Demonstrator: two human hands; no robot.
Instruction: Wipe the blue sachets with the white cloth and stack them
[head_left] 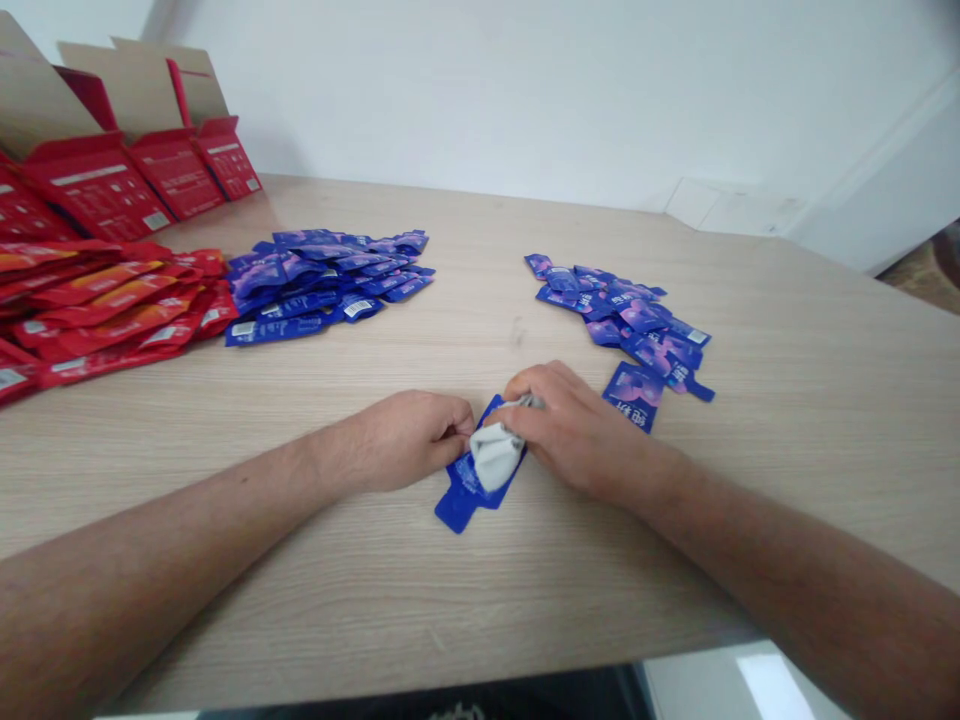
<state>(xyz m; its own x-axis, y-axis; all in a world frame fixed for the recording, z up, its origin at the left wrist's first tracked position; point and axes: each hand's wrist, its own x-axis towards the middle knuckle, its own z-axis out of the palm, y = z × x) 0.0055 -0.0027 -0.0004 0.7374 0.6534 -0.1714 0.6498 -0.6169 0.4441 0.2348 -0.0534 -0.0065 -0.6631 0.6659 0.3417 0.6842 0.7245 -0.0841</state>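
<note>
Where the left hand point(401, 440) and right hand point(577, 430) meet on the counter point(787, 400), their fingers point(459, 428) pinch a white cloth point(495, 455) against a blue sachet point(461, 505), which lies between them, its long axis slanting from near left up toward the right hand.

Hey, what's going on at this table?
A person is gripping a blue foil sachet with their left hand and right hand, a pale grey-white piece showing at its middle. On the light wood-grain table, a loose pile of blue sachets lies ahead left and a second blue pile ahead right. Further left are red-and-orange packets and open red cardboard boxes.
</note>
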